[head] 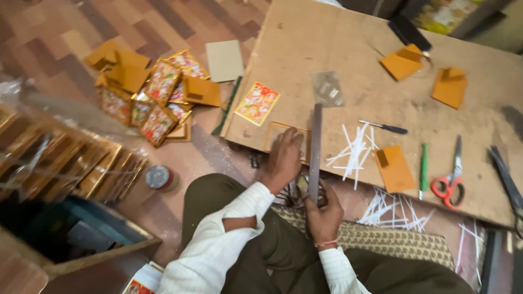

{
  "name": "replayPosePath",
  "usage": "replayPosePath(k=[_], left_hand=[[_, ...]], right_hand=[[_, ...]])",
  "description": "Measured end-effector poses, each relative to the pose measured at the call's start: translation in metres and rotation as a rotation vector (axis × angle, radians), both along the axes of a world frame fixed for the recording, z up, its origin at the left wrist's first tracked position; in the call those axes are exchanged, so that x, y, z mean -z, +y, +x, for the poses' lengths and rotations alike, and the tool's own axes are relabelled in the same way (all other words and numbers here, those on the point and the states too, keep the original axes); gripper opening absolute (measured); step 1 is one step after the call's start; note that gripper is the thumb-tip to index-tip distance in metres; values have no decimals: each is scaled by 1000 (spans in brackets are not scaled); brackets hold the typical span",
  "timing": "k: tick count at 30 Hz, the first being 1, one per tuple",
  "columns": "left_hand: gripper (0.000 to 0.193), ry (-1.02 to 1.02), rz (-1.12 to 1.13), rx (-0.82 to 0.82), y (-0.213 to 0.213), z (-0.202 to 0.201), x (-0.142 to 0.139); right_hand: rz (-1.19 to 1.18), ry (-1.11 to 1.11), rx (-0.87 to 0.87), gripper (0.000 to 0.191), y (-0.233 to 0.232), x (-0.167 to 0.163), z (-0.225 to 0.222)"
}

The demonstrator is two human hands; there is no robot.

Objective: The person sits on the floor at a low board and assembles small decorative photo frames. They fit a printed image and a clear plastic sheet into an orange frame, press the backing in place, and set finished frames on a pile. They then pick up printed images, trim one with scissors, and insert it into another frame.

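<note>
Wood-pattern floor, low brown board bench (381, 49) in front of me, I'm sitting at its near edge. My left hand (283, 158) is pressed flat, palm down, on a small gold picture frame (278, 133) lying at the bench edge; fingers spread, pinning it, not clenched round it. My right hand (324, 209) is closed round the near end of a long dark flat bar (315, 147), looks like a steel ruler or straightedge, which runs away from me across the bench just beside the frame.

Handling, my guess: bar is stiff, fairly heavy, smooth metal, could slide; best held at the end with a full grip, as now. Frame looks light and thin, easily shifted or marked, so flat pressure on top suits it better than pinching the edges.

Around: white paper strips (354, 147) right of the bar, screwdriver-like tool (384, 128), orange card back (395, 169), green pen (423, 166), red-handled scissors (451, 177). A colourful print (257, 103) lies beyond the frame. On the floor to the left, a pile of framed prints (155, 100) and stacked gold frames (71, 163).
</note>
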State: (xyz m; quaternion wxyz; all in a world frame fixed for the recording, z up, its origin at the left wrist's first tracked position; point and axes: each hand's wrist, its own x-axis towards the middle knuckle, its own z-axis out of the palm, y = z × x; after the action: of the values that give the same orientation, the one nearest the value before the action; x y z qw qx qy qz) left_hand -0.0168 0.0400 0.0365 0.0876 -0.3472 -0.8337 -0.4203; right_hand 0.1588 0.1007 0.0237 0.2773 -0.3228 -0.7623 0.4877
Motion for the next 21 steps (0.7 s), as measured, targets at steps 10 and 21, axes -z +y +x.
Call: replayPosePath(k=[10,21], left_hand=[[20,-352,58,-329,-66,-70,-4],[17,-305,12,-203,-59,-68,4]], right_hand=[[779,-110,63,42,21,-14,-14],[759,-177,-67,7,12,-3,-99]])
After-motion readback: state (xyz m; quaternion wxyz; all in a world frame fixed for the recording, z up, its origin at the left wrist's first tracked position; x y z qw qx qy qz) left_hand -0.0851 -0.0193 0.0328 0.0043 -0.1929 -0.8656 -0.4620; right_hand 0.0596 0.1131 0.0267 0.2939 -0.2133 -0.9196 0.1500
